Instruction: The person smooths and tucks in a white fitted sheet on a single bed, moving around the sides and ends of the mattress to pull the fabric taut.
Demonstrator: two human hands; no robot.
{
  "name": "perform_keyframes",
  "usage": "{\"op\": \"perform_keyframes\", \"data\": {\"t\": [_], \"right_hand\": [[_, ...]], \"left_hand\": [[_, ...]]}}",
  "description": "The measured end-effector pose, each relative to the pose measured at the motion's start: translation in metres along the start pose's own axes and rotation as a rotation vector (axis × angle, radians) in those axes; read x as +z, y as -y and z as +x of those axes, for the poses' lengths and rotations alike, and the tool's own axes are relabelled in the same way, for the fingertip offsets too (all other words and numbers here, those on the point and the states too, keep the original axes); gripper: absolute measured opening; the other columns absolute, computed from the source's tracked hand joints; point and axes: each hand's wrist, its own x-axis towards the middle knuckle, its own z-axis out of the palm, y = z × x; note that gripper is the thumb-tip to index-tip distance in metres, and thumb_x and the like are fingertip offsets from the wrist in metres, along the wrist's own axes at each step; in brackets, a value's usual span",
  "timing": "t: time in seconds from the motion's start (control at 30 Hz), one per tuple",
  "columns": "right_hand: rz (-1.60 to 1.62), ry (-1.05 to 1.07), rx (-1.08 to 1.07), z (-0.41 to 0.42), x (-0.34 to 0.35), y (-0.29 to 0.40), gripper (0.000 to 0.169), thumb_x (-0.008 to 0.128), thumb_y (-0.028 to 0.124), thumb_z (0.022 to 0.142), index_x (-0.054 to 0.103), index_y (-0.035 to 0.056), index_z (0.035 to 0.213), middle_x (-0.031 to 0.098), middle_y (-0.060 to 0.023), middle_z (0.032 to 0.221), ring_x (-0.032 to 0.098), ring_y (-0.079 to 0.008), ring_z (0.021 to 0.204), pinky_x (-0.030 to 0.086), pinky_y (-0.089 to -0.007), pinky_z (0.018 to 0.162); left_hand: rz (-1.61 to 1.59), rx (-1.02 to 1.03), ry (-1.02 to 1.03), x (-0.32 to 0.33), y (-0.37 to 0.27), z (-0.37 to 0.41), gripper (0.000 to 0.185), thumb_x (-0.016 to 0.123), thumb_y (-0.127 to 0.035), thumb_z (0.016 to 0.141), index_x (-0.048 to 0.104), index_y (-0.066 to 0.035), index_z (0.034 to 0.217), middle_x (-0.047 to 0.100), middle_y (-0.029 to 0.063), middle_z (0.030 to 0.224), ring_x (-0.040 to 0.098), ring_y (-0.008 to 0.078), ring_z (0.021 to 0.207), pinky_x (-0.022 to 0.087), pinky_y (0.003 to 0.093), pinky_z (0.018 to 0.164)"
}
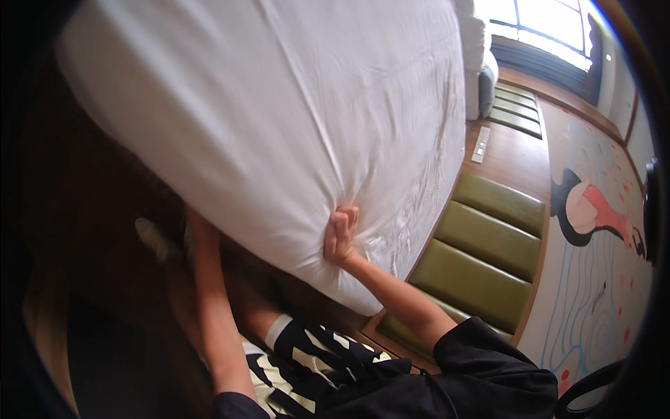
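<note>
A white fitted sheet or cover [251, 105] lies over the mattress of a bed that fills the upper middle of the view. My right hand [340, 233] is closed on a gathered fold of this sheet near the bed's near edge, and creases fan out from the fingers. My left hand [201, 220] reaches down to the mattress's lower side edge, left of the right hand. Its fingers are in shadow and partly hidden by the mattress, so what they hold does not show.
Green padded headboard panels [484, 241] run along the wall at right, with a socket strip [480, 145] beyond them. Another bed with white bedding [472, 63] stands by the window. Below the mattress edge, a shoe [152, 238] shows on the dark floor.
</note>
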Motion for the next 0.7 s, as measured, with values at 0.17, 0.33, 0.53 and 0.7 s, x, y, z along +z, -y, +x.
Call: {"op": "perform_keyframes", "data": {"t": [0.17,0.33,0.53,0.7], "right_hand": [[0.039,-0.058,-0.02,-0.012,0.01,0.001,0.028,0.046,0.021,0.07,0.049,0.0023,0.09,0.045,-0.0177,0.092,0.043,-0.034,0.093,0.036,-0.0471,0.083],[0.002,0.039,-0.026,-0.012,0.004,0.01,0.017,0.04,0.011,0.081,0.044,0.0006,0.093,0.042,-0.0182,0.096,0.039,-0.0316,0.095,0.033,-0.046,0.088],[-0.023,0.091,-0.046,-0.012,0.003,-0.001,0.019,0.037,0.012,0.086,0.044,-0.0002,0.099,0.04,-0.0164,0.101,0.037,-0.0321,0.099,0.029,-0.0482,0.097],[-0.055,0.107,-0.034,-0.011,0.005,0.001,0.022,0.037,0.019,0.089,0.043,-0.0003,0.098,0.04,-0.0157,0.1,0.038,-0.0312,0.099,0.029,-0.0482,0.096]], "left_hand": [[0.295,0.208,-0.168,0.007,-0.007,0.011,0.056,0.036,-0.045,0.101,0.047,-0.005,0.138,0.052,0.0082,0.138,0.046,0.0215,0.127,0.033,0.0362,0.109],[0.014,-0.029,-0.293,0.068,-0.034,0.014,0.057,0.038,-0.054,0.095,0.053,-0.01,0.128,0.062,0.0058,0.12,0.057,0.0204,0.111,0.047,0.0384,0.096],[0.38,0.086,-0.375,0.056,-0.035,-0.003,0.056,0.045,-0.046,0.096,0.05,-0.005,0.134,0.056,0.0161,0.13,0.054,0.0286,0.117,0.041,0.0389,0.101],[0.91,0.746,-0.848,0.025,0.001,-0.046,0.03,0.057,-0.018,0.09,0.063,0.002,0.112,0.064,0.0236,0.111,0.062,0.0372,0.106,0.048,0.0399,0.09]]}}
